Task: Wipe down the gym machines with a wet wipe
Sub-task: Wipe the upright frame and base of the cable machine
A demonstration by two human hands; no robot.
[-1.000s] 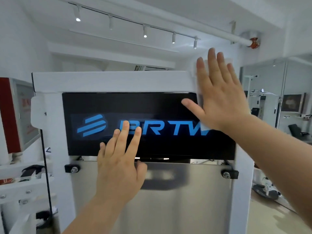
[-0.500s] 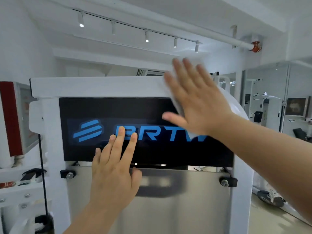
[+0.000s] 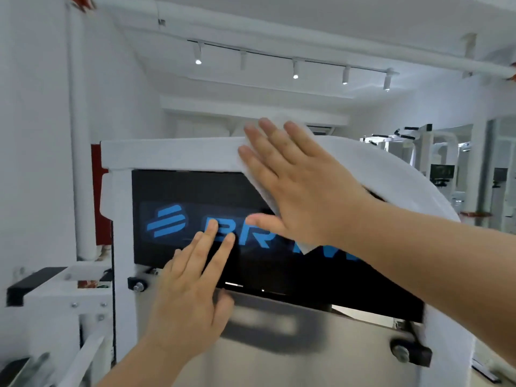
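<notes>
Right hand, fingers spread flat, presses wet wipe across top edge of black logo panel; panel's long axis runs sideways, uncleaned stretch lies leftward. Left hand splayed, braced at panel's bottom edge.

I see the white gym machine frame carrying a black logo panel just under its top bar. White wet wipe lies flat on panel's upper middle, overlapping the top bar. Right hand pressed flat on wipe. Left hand flat on panel's lower edge, above steel plate.
</notes>
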